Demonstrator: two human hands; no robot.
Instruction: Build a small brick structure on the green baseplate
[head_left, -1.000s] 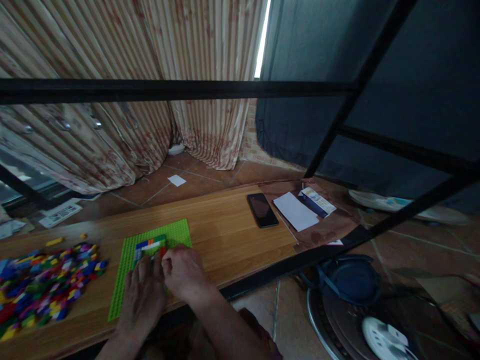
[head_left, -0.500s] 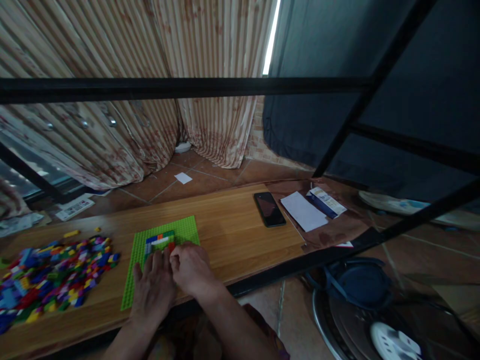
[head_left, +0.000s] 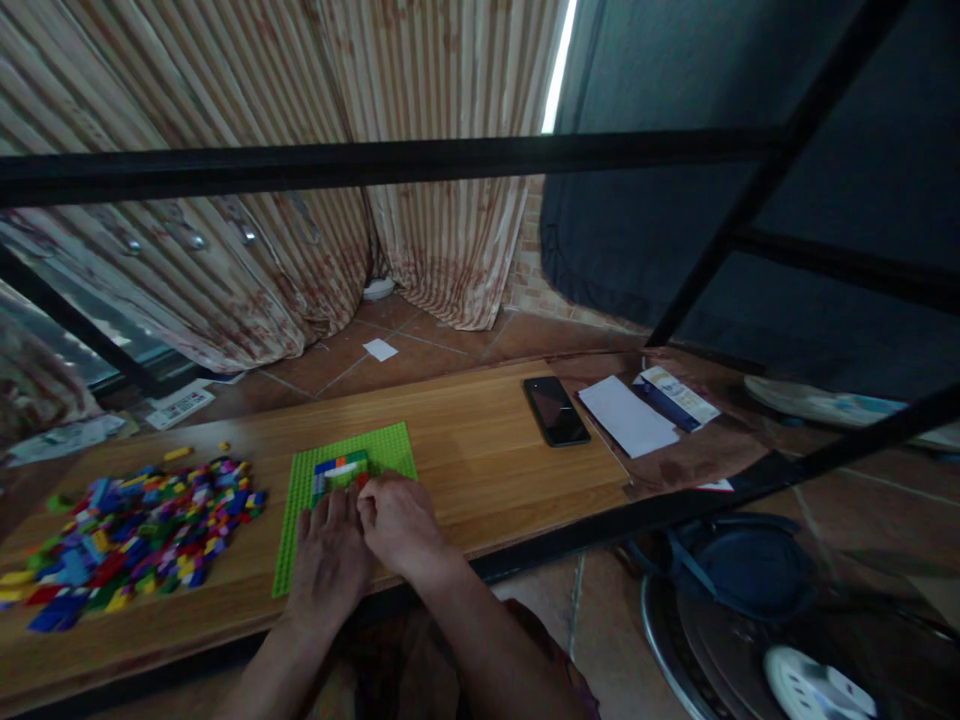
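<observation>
A green studded baseplate (head_left: 301, 500) lies on the wooden table. Near its middle stands a low, roughly rectangular arrangement of toy bricks (head_left: 341, 467) in blue, orange, white, green and red. My left hand (head_left: 334, 548) rests palm down at the near side of these bricks, its fingers stretched forward over the plate. Close against it, my right hand (head_left: 399, 520) is closed, thumb and index finger pressed together at the near right corner of the bricks. Whatever sits in that pinch is hidden. The hands cover the plate's near part.
Left of the plate spreads a heap of loose mixed bricks (head_left: 150, 530). A black phone (head_left: 556, 410), white paper (head_left: 628, 415) and a printed packet (head_left: 679, 397) lie to the right. A dark metal bar (head_left: 555, 550) runs along the table's front edge.
The whole view has shifted, so the table and its contents appear slightly further right. Both hands stay at the bricks; the left fingers look a little closer together.
</observation>
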